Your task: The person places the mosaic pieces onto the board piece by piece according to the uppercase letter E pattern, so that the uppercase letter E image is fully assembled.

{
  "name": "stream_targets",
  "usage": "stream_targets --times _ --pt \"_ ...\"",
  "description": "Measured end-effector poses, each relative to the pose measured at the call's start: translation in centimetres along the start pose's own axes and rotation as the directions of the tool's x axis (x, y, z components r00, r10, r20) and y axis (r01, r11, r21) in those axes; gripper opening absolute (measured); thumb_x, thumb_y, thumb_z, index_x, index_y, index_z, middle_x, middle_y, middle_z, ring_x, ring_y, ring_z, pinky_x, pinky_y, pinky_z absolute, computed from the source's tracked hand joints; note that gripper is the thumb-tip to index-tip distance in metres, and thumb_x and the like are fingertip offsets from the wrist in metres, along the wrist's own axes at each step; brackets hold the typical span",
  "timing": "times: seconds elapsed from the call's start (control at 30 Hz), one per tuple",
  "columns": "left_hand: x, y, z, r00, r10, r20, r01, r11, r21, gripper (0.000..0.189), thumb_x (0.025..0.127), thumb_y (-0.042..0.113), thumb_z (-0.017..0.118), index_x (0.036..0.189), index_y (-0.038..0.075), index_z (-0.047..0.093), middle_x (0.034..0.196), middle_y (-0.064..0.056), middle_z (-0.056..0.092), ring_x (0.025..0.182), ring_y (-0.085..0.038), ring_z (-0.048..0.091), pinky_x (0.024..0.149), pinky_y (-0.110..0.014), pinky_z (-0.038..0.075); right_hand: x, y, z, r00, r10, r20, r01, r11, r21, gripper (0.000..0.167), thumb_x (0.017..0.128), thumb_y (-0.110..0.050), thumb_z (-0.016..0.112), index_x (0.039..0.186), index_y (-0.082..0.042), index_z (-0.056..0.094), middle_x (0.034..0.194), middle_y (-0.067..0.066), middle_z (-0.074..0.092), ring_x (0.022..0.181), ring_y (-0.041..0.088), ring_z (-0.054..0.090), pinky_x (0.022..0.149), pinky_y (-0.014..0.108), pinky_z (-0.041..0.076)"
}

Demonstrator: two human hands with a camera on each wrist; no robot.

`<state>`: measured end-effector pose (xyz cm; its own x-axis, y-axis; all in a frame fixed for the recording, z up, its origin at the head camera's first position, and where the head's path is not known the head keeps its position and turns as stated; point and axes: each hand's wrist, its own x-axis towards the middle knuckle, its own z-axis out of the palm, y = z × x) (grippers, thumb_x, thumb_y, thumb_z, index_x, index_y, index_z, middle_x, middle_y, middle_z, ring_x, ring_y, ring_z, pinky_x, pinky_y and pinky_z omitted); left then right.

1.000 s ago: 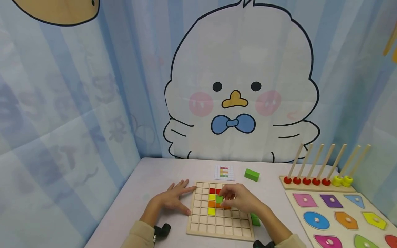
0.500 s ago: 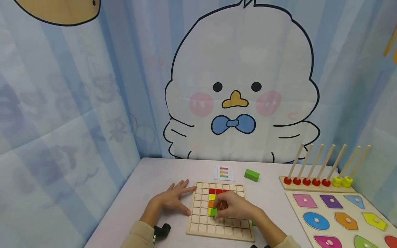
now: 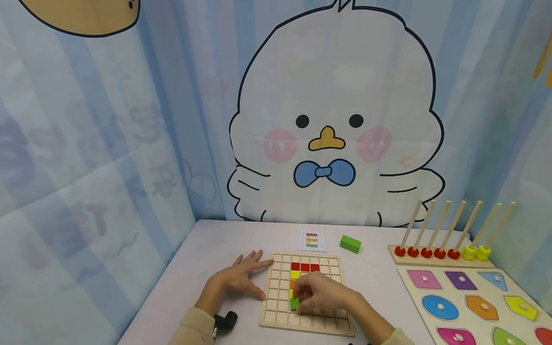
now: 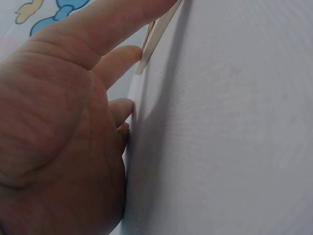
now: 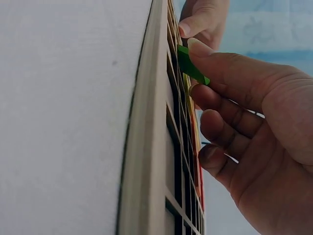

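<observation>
My right hand [image 3: 325, 291] pinches a small green block [image 3: 294, 304] between thumb and index finger, right at a cell of the wooden grid board [image 3: 282, 317]. In the right wrist view the green block [image 5: 190, 66] is tilted against the board's face, its other fingers curled loosely. Above it on the board lie a row of red blocks [image 3: 305, 267], a yellow block [image 3: 295, 274] and an orange block [image 3: 293, 284]; my right hand hides part of the pattern. Spread-fingered, my left hand [image 3: 239, 279] rests on the table, with thumb and index finger touching the board's left edge.
Behind the board lie a card [image 3: 311, 240] printed with coloured squares and a longer green block [image 3: 350, 244]. To the right stand a peg rack [image 3: 444, 258] with red and yellow beads and a knobbed shape puzzle [image 3: 440, 287]. A patterned curtain [image 3: 207, 143] backs the table.
My right hand has carried the green block from beside the upper yellow block down and left, to just below the lower yellow block. The left hand stays put.
</observation>
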<state>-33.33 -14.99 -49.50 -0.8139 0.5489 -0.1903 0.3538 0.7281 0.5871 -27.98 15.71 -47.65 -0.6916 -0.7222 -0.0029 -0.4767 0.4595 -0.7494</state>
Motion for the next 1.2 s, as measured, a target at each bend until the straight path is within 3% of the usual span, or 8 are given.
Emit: stream_targets --times 0.37,0.6,0.8,0.97,1.2 --pt "0.1 0.0 0.0 1.000 -0.007 -0.004 0.007 1.000 0.017 0.101 0.073 0.057 0.089 0.160 0.039 0.040 0.176 -0.010 0.010 0.164 -0.034 0.000 0.129 -0.063 -0.003 0.2 -0.1 0.4 1.000 0.010 0.000 -0.010 1.000 0.004 0.020 0.084 -0.020 0.088 0.097 -0.017 0.073 0.086 -0.002 0.068 0.077 0.001 0.057 0.070 0.018 0.051" --pt "0.1 0.0 0.0 1.000 -0.011 -0.001 0.011 1.000 0.009 0.101 0.073 0.057 0.089 0.160 0.040 0.040 0.177 -0.009 0.009 0.164 -0.034 -0.001 0.129 -0.063 -0.003 0.0 -0.2 0.0 1.000 -0.008 -0.019 0.007 0.999 -0.053 0.027 0.082 -0.024 0.090 0.103 -0.018 0.074 0.095 -0.005 0.068 0.084 0.004 0.057 0.075 0.019 0.050" --pt "0.2 0.2 0.0 1.000 -0.011 0.002 0.011 1.000 0.014 0.100 0.074 0.056 0.088 0.160 0.040 0.040 0.177 -0.009 0.009 0.164 -0.034 0.000 0.129 -0.063 -0.004 -1.0 0.0 -1.7 0.995 -0.019 -0.094 0.013 0.998 -0.069 0.028 0.088 -0.025 0.085 0.111 -0.015 0.073 0.102 0.000 0.071 0.086 0.013 0.059 0.075 0.021 0.051" --pt "0.2 0.3 -0.1 1.000 -0.016 0.005 0.016 1.000 0.014 0.100 0.074 0.055 0.089 0.160 0.041 0.040 0.177 -0.009 0.009 0.164 -0.034 -0.001 0.129 -0.063 -0.005 -2.3 0.6 -3.7 0.985 -0.017 -0.173 0.005 0.997 -0.071 0.029 0.090 -0.025 0.083 0.113 -0.011 0.073 0.104 0.009 0.071 0.083 0.012 0.058 0.071 0.023 0.052" --pt "0.2 0.2 0.1 1.000 -0.013 0.000 0.013 1.000 0.012 0.100 0.074 0.053 0.089 0.160 0.039 0.040 0.177 -0.010 0.010 0.164 -0.034 0.000 0.129 -0.063 -0.004 -3.6 1.7 -5.8 0.970 0.064 -0.234 -0.082 0.994 -0.067 0.032 0.090 -0.025 0.083 0.116 -0.009 0.073 0.101 0.006 0.070 0.084 0.013 0.056 0.069 0.023 0.049"
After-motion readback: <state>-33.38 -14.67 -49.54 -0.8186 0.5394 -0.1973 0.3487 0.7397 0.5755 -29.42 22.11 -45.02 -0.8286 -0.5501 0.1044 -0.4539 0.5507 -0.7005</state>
